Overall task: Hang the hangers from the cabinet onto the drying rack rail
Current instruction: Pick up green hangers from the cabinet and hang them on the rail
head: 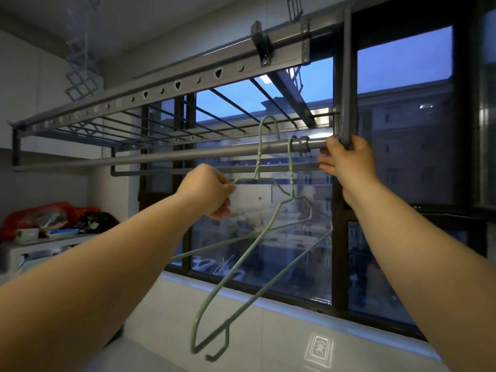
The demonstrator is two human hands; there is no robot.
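A grey drying rack hangs in front of the window, with a round rail (166, 156) running across it. One pale green wire hanger (236, 267) is hooked over the rail near its right end and swings down to the left. My left hand (208, 193) pinches a second green hanger (259, 167) at its shoulder, its hook raised just in front of the rail. My right hand (346, 157) grips the rack's frame where the rail meets the upright bar.
The rack's upper perforated beam (161, 89) and its grid of thin bars sit above the rail. A dark-framed window (341, 237) is behind, with a white tiled sill (281, 318) below. A cluttered counter with red bags (45, 216) stands at the left.
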